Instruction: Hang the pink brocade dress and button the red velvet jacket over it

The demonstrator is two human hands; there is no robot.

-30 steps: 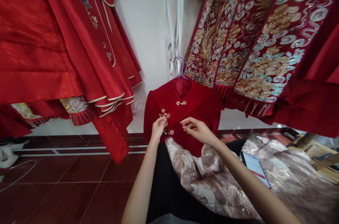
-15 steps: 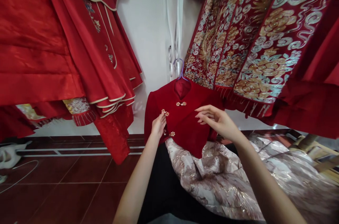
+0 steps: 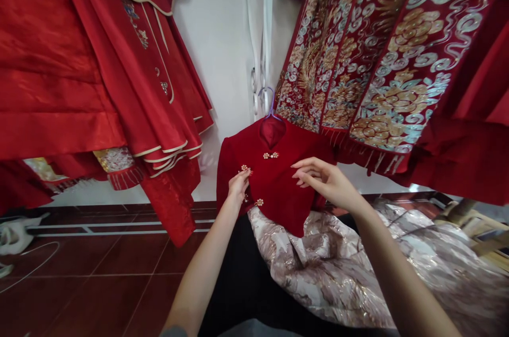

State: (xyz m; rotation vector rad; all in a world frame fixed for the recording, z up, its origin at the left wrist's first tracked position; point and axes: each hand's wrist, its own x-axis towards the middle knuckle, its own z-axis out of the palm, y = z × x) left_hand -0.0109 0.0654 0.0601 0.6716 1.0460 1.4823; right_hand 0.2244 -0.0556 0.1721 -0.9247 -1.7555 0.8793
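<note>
A short red velvet jacket hangs in front of me on a thin purple hanger. Jewelled flower clasps run down its front: the top clasp is joined, and a lower flower sits near the hem. My left hand is closed in a pinch at the middle flower clasp on the front edge, its fingertips covering part of it. Over the jacket's right side, my right hand has loosely bent fingers, slightly apart, with nothing visible in them. Whether it touches the velvet I cannot tell.
Red garments with pale piping hang at left, embroidered red garments at right. Shiny patterned fabric spreads below the jacket. White straps hang behind. A white object with a cord lies on the tiled floor.
My left fingers have shifted slightly right across the middle clasp, uncovering its left flower and hiding its right part. My right hand has hardly moved. The view has shifted a little.
</note>
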